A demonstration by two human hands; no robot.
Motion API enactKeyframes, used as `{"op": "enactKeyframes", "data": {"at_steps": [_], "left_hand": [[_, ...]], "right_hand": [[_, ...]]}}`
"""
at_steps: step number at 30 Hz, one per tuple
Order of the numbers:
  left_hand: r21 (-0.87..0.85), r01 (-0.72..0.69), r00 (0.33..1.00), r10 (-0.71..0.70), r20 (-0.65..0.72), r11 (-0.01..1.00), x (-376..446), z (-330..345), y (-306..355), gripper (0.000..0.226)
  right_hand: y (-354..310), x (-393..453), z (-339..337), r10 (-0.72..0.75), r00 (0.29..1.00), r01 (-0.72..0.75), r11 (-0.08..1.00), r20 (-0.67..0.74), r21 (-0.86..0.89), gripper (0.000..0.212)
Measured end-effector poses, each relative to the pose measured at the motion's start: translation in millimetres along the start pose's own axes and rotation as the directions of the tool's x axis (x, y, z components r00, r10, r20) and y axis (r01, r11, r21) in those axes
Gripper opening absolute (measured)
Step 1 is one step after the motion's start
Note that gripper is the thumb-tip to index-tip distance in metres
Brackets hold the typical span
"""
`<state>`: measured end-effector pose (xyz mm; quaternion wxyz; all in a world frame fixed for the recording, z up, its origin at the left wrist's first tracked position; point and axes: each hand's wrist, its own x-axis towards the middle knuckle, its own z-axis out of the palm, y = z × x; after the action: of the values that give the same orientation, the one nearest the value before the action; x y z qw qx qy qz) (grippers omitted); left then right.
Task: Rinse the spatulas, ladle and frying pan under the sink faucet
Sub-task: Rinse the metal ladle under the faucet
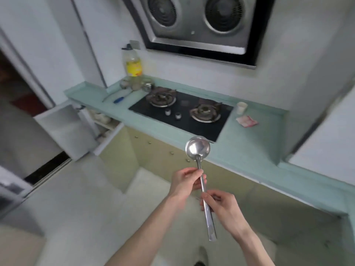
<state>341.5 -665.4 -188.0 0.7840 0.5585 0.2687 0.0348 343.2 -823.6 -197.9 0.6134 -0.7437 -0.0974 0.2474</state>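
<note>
Below the front edge of the table (249,150), out over the floor, a steel ladle (200,169) is held in both hands. Its long axis runs from the bowl, which points up and away toward the gas hob (184,114), down to the flat handle end nearest the person. The left hand (185,182) is the nearer one to the bowl: its fingers (192,172) are curled round the upper shaft just under the bowl. The right hand (221,206) pinches the shaft lower down, at about its middle, with the handle end jutting free beneath it. No sink or faucet is in view, so rinsing is judged not yet begun; the ladle must first be carried to wherever the faucet is. A blue-handled utensil (120,98) lies well apart at the far left of the table, beside a yellow-labelled oil bottle (133,62).
</note>
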Motion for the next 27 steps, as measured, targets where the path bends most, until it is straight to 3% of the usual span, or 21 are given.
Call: {"op": "enactKeyframes", "data": {"at_steps": [10,16,27], "left_hand": [[-0.111,-0.044,0.932,0.001,-0.362,0.993,93.2,-156.5,67.4,0.014],[-0.213,-0.099,0.855,-0.026,-0.517,0.972,134.2,-229.9,98.5,0.021],[-0.284,-0.22,0.71,-0.046,-0.702,0.933,155.0,-370.9,141.5,0.012]], "right_hand": [[-46.0,170.4,138.3,-0.002,0.93,0.006,1.0,0.366,-0.011,0.022],[-69.8,250.9,211.8,0.013,0.83,0.02,0.998,0.558,-0.054,0.024],[-101.2,325.6,370.4,0.042,0.661,0.069,0.991,0.749,-0.116,0.022]]}}
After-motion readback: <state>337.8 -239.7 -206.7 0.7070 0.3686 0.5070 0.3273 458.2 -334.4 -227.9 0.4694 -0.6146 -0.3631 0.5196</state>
